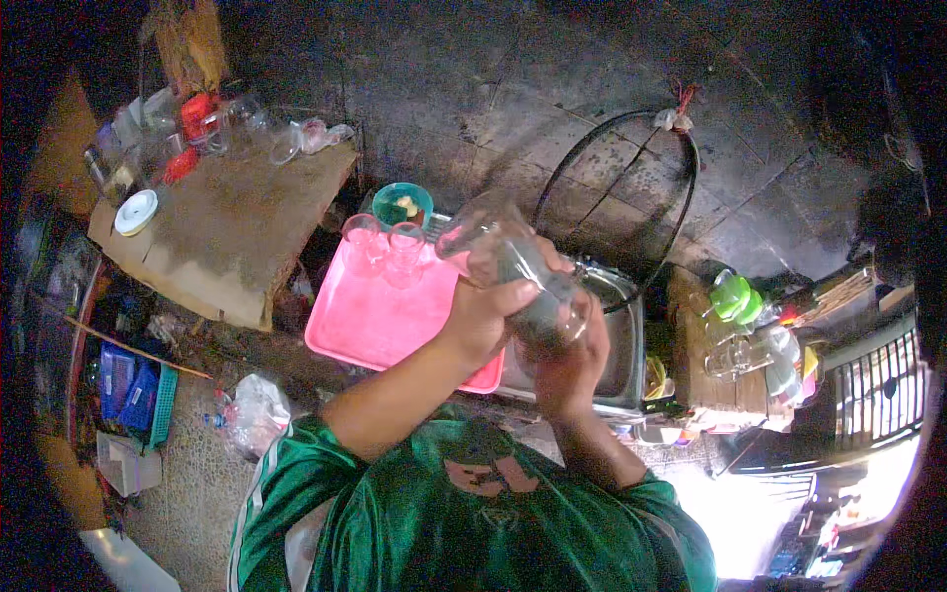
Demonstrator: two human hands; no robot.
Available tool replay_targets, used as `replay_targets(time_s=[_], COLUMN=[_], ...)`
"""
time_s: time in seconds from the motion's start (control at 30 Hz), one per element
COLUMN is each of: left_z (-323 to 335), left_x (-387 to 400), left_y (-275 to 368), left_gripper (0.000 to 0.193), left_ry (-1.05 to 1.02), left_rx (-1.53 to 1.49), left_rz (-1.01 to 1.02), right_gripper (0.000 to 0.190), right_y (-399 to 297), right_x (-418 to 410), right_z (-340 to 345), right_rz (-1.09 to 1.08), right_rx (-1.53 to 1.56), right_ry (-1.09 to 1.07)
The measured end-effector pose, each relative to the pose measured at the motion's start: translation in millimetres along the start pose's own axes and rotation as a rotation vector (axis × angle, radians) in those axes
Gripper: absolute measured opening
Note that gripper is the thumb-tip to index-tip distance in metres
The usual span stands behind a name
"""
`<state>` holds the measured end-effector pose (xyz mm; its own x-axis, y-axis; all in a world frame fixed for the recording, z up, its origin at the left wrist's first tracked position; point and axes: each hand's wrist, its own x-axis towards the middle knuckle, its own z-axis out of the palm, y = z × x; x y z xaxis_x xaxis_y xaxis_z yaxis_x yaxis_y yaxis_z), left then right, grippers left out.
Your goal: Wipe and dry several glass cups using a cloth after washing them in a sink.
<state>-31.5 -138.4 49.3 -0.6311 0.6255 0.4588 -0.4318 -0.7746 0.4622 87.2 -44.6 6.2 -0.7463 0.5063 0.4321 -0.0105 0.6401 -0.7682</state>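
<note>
Both hands hold a clear glass vessel, blurred, above the left edge of a metal sink. My left hand grips its side, thumb across the glass. My right hand is around its lower right end. A second clear, blurred shape overlaps the fingers at the upper left, and I cannot tell whether it is a separate glass. Beside my left forearm lies a pink plastic tray with two clear drinking glasses standing at its far edge. Behind them sits a teal bowl with a yellowish piece inside.
A brown board-topped table at left bears a white lid, red items and plastic bags. A black hose loop rises behind the sink. Glassware and green cups stand on a wooden surface at right. Blue baskets lie lower left.
</note>
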Motion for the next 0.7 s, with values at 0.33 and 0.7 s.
replay_targets(time_s=[0.33, 0.7], left_z=[-0.6, 45.3], left_x=[3.7, 1.3], left_y=[-24.7, -56.5], left_gripper=[0.039, 0.042], left_ry=[0.335, 0.211], left_rx=[-0.298, 0.014], left_rz=[-0.168, -0.108], right_gripper=[0.056, 0.043], right_y=[-15.3, -7.6], right_x=[29.0, 10.7], right_z=[-27.4, -55.9], right_rz=[-0.587, -0.002], right_rx=[-0.484, 0.433], right_ry=[0.069, 0.051])
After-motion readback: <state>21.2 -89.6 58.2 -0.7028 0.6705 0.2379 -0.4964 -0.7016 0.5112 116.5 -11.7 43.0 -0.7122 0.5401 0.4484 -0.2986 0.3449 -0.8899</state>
